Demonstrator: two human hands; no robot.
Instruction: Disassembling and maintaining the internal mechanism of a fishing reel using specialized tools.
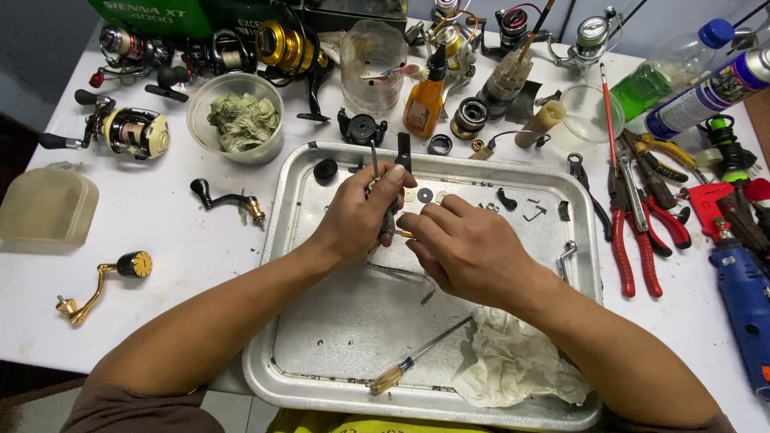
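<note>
My left hand (pixel 361 212) is closed around a dark fishing reel part (pixel 391 180) with a metal shaft sticking up, held over the metal tray (pixel 305 200). My right hand (pixel 465 248) is right beside it, fingertips pinching a small brass-coloured piece (pixel 403 234) against the part. Small washers, screws and black bits (pixel 513 204) lie scattered on the tray's far side. A screwdriver with a yellow handle (pixel 401 369) and a crumpled white rag (pixel 513 365) rest on the tray's near end.
Several fishing reels (pixel 132 128) and handles (pixel 100 285) lie at the left and back. A bowl with a green rag (pixel 237 116), an orange oil bottle (pixel 423 100), red pliers (pixel 634 228), a blue rotary tool (pixel 746 301) and a spray can (pixel 706 96) crowd the white table.
</note>
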